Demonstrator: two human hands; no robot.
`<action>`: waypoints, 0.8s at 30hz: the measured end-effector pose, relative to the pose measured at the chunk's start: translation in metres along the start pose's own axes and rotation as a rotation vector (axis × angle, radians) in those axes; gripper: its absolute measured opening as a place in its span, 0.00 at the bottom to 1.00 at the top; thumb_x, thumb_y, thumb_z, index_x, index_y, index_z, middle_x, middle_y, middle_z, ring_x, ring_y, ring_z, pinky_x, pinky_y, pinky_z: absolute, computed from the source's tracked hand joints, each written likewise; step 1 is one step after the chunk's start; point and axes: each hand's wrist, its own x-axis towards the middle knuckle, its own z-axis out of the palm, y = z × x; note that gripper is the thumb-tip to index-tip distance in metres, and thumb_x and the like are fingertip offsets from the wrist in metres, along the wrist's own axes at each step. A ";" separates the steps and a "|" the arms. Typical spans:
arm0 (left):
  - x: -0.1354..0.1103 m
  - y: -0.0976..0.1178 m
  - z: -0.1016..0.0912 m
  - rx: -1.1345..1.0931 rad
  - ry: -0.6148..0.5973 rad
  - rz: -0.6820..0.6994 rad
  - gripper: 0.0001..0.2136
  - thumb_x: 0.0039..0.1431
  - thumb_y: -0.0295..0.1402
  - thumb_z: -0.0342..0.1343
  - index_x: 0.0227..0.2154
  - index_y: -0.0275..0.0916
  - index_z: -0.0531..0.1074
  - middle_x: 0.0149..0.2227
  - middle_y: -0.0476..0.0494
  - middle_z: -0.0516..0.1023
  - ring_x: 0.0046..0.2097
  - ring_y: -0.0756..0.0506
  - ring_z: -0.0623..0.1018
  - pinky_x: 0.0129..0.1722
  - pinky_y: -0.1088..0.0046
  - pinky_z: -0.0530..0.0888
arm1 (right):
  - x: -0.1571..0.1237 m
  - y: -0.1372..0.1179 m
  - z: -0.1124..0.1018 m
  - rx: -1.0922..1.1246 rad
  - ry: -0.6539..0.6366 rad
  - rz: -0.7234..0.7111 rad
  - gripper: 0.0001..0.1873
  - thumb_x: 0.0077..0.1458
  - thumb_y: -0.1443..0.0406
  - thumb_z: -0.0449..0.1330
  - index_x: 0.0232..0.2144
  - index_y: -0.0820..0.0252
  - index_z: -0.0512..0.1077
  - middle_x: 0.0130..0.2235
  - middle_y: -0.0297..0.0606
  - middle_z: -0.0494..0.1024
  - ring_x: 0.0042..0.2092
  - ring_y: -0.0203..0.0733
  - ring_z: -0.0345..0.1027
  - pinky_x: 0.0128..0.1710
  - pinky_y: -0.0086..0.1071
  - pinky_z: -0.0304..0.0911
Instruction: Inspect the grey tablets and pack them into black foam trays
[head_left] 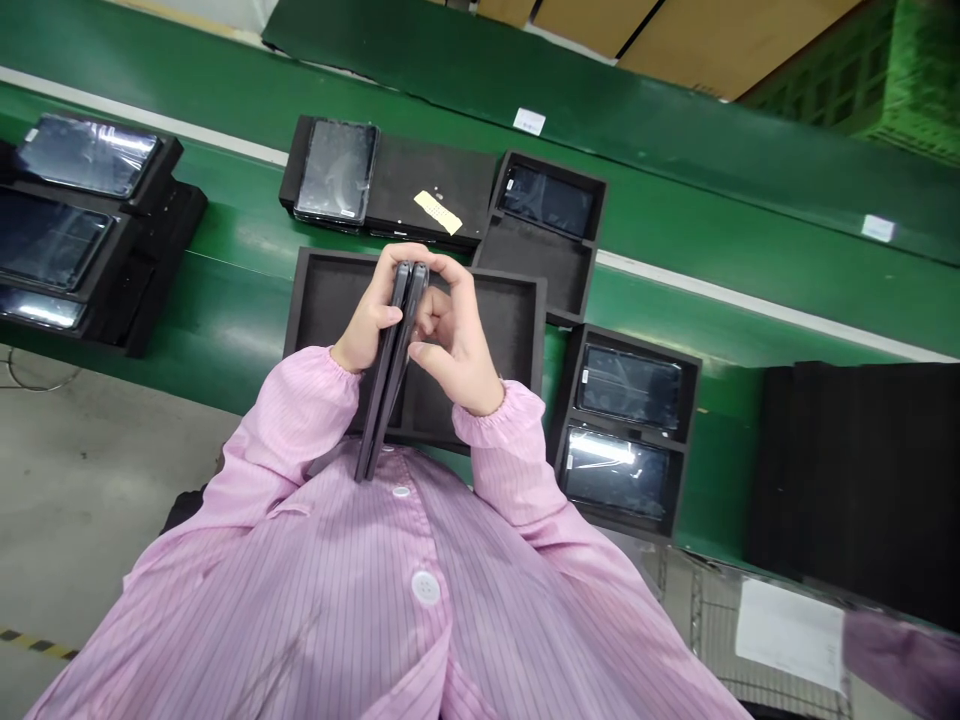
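Two dark tablets point(388, 375) stand on edge, side by side, in front of my chest, their narrow sides facing up. My left hand point(373, 312) is closed around them from the left, its thumb against the near-left face. From the right, my right hand point(454, 335) grips their far end, its fingers curled and its thumb beside the right-hand tablet. Beneath both hands lies a black foam tray point(495, 345) with a divider, partly hidden by my arms and the tablets.
Right of me, a black tray point(626, 432) bears two tablets. Another tray point(536, 270) behind it has a tablet in one compartment. A tablet point(337, 170) lies on black trays at the back. Stacked trays with tablets point(90, 155) stand left; a tall black stack point(855, 480) stands right.
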 end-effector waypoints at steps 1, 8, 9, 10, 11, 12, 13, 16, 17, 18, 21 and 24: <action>0.000 0.000 0.000 -0.003 -0.003 -0.013 0.25 0.54 0.58 0.52 0.46 0.47 0.64 0.42 0.47 0.68 0.31 0.49 0.77 0.27 0.69 0.76 | 0.000 -0.001 0.000 -0.003 -0.007 0.003 0.40 0.56 0.52 0.61 0.63 0.47 0.45 0.34 0.30 0.62 0.33 0.38 0.64 0.31 0.35 0.68; -0.002 0.003 0.003 0.012 0.023 -0.033 0.24 0.56 0.58 0.49 0.48 0.47 0.62 0.41 0.47 0.69 0.32 0.48 0.78 0.26 0.70 0.76 | 0.001 -0.003 0.003 0.019 0.004 -0.002 0.40 0.56 0.57 0.62 0.63 0.47 0.46 0.34 0.30 0.63 0.35 0.38 0.66 0.32 0.35 0.70; -0.002 0.003 0.003 0.003 0.022 -0.020 0.25 0.56 0.58 0.49 0.47 0.47 0.63 0.41 0.47 0.69 0.33 0.48 0.78 0.25 0.70 0.76 | 0.001 -0.004 0.004 0.023 0.006 -0.006 0.40 0.56 0.58 0.62 0.63 0.47 0.46 0.34 0.30 0.63 0.35 0.38 0.66 0.32 0.35 0.70; -0.002 0.002 0.003 -0.009 0.020 -0.007 0.25 0.55 0.58 0.50 0.47 0.47 0.63 0.41 0.47 0.69 0.33 0.47 0.78 0.24 0.71 0.75 | 0.000 -0.004 0.004 0.027 0.007 -0.012 0.39 0.56 0.58 0.62 0.63 0.48 0.46 0.34 0.30 0.63 0.35 0.38 0.67 0.32 0.35 0.70; -0.001 0.001 0.003 -0.024 0.018 0.008 0.25 0.55 0.59 0.51 0.47 0.46 0.63 0.41 0.46 0.69 0.33 0.47 0.78 0.23 0.72 0.75 | 0.000 -0.005 0.005 0.031 0.009 -0.020 0.39 0.55 0.59 0.62 0.63 0.48 0.46 0.34 0.30 0.63 0.35 0.38 0.67 0.32 0.35 0.71; -0.001 0.000 0.003 -0.044 0.016 0.024 0.26 0.54 0.59 0.52 0.47 0.46 0.63 0.41 0.47 0.69 0.33 0.47 0.78 0.22 0.73 0.74 | 0.000 -0.005 0.005 0.034 0.009 -0.027 0.39 0.55 0.60 0.62 0.62 0.48 0.46 0.35 0.31 0.63 0.35 0.38 0.67 0.32 0.35 0.71; 0.000 -0.001 0.003 -0.066 0.012 0.040 0.26 0.52 0.59 0.53 0.47 0.46 0.63 0.40 0.47 0.70 0.33 0.48 0.78 0.20 0.74 0.72 | 0.000 -0.005 0.005 0.034 0.009 -0.032 0.39 0.55 0.60 0.62 0.62 0.48 0.46 0.35 0.31 0.63 0.35 0.39 0.67 0.32 0.36 0.72; 0.001 -0.005 0.003 -0.147 -0.009 0.082 0.28 0.48 0.57 0.57 0.46 0.46 0.65 0.41 0.48 0.70 0.29 0.49 0.77 0.16 0.77 0.68 | 0.000 -0.005 0.006 0.022 0.010 -0.042 0.40 0.53 0.61 0.62 0.62 0.49 0.45 0.35 0.31 0.63 0.34 0.38 0.66 0.30 0.36 0.71; 0.001 -0.005 0.004 -0.170 -0.017 0.085 0.28 0.47 0.57 0.58 0.47 0.46 0.65 0.41 0.48 0.70 0.28 0.50 0.77 0.15 0.78 0.67 | 0.000 -0.005 0.006 0.017 0.011 -0.045 0.40 0.53 0.61 0.62 0.61 0.48 0.45 0.34 0.31 0.62 0.33 0.38 0.65 0.29 0.36 0.71; 0.001 -0.005 0.004 -0.187 -0.023 0.081 0.28 0.47 0.56 0.58 0.47 0.46 0.65 0.41 0.48 0.70 0.27 0.50 0.76 0.14 0.78 0.66 | 0.000 -0.005 0.006 0.011 0.011 -0.048 0.40 0.53 0.60 0.62 0.61 0.48 0.45 0.34 0.31 0.62 0.33 0.38 0.65 0.29 0.36 0.70; 0.000 -0.003 0.004 -0.203 -0.012 0.046 0.27 0.48 0.54 0.58 0.48 0.46 0.65 0.41 0.47 0.71 0.26 0.50 0.77 0.14 0.78 0.66 | -0.001 -0.008 0.007 -0.011 0.011 -0.051 0.40 0.53 0.60 0.61 0.61 0.48 0.45 0.34 0.31 0.61 0.32 0.38 0.63 0.27 0.35 0.69; 0.000 -0.001 0.003 -0.189 0.013 0.003 0.25 0.49 0.52 0.59 0.47 0.46 0.65 0.43 0.45 0.72 0.29 0.49 0.77 0.16 0.77 0.69 | -0.002 -0.011 0.011 -0.026 0.027 -0.045 0.40 0.52 0.61 0.62 0.61 0.47 0.45 0.35 0.32 0.62 0.32 0.37 0.63 0.26 0.34 0.68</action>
